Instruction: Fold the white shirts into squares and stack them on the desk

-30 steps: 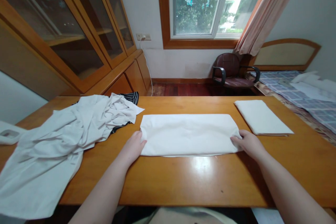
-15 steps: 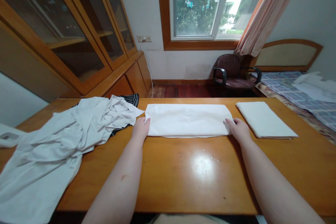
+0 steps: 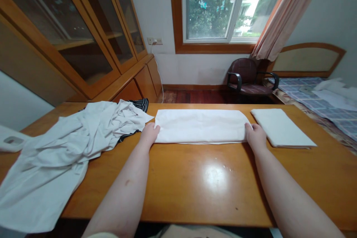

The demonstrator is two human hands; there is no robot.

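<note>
A white cloth [image 3: 200,126], folded into a long flat strip, lies across the far middle of the wooden table [image 3: 195,189]. My left hand [image 3: 150,134] rests at the strip's left end with its fingers curled on the edge. At the right end, my right hand [image 3: 256,135] is closed on the cloth's edge. Both arms reach forward over the table.
A crumpled pile of white garments [image 3: 64,148] with a striped piece covers the table's left side. A neatly folded white cloth [image 3: 281,131] lies at the right. Beyond the table stand a dark chair [image 3: 248,80], a wooden cabinet [image 3: 83,37], and a bed [image 3: 326,100].
The near edge of the wide cloth was folded away from me, halving it into a narrow strip. Both hands moved forward with it and now sit at the strip's ends.
</note>
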